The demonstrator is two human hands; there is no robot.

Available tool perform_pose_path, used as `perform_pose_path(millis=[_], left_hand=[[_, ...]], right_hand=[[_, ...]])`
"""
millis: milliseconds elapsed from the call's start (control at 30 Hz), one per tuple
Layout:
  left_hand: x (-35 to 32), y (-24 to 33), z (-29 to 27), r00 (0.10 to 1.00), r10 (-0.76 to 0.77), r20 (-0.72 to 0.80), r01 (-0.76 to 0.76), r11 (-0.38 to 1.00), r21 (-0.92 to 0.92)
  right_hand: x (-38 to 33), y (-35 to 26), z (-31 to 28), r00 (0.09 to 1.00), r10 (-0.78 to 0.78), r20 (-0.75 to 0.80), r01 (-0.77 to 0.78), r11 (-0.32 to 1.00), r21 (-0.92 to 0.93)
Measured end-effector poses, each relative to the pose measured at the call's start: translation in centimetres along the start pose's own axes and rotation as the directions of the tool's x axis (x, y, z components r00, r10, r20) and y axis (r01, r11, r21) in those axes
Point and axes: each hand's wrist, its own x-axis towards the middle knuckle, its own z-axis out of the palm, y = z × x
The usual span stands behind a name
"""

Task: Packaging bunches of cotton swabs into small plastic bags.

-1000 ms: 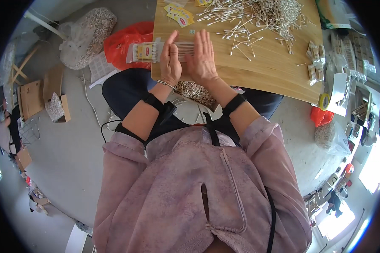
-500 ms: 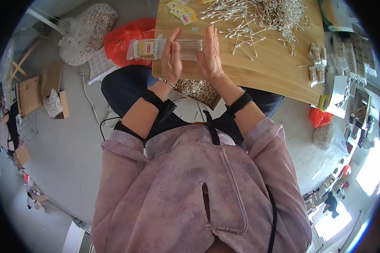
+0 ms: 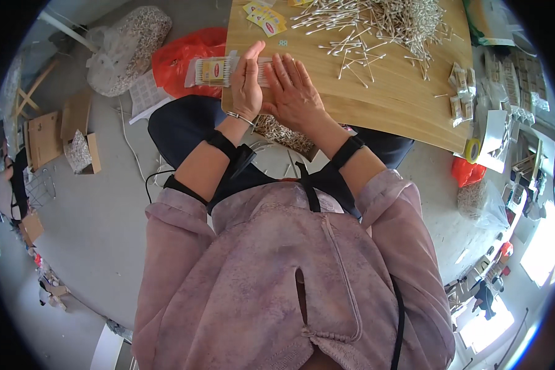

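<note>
A clear plastic packet of cotton swabs [image 3: 214, 69] with a yellow and red label lies at the near left edge of the wooden table [image 3: 376, 105]. My left hand [image 3: 246, 83] stands on edge against the packet, fingers straight. My right hand [image 3: 295, 91] lies flat and palm down just to its right, pressing on the packet's right end. A big heap of loose cotton swabs [image 3: 388, 21] spreads over the far part of the table.
Yellow and red labels [image 3: 266, 17] lie at the table's far left. Small filled packets [image 3: 461, 98] and a tape roll [image 3: 472, 150] sit at the right edge. A red plastic bag [image 3: 185, 58], a clear sack [image 3: 126, 46] and cardboard boxes [image 3: 49, 139] stand on the floor at left.
Both hands stayed on the packet. They shifted slightly closer together, and the right hand flattened down over the packet's right end.
</note>
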Motion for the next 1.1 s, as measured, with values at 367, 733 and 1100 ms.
perform_pose_path(millis=[367, 733, 1100], left_hand=[[-0.4, -1.0, 0.0, 0.998, 0.058, -0.039, -0.060, 0.997, -0.044], [-0.3, -1.4, 0.0, 0.998, 0.031, -0.062, -0.034, 0.998, -0.050], [-0.2, -0.6, 0.1, 0.995, 0.095, -0.011, -0.094, 0.992, 0.083]], right_hand=[[1.0, 2.1, -0.4, 0.975, 0.131, -0.182, -0.089, 0.970, 0.224], [0.2, 2.4, -0.9, 0.914, 0.166, -0.371, -0.076, 0.966, 0.246], [-1.5, 6.3, -1.1, 0.544, 0.828, -0.139, -0.758, 0.556, 0.342]])
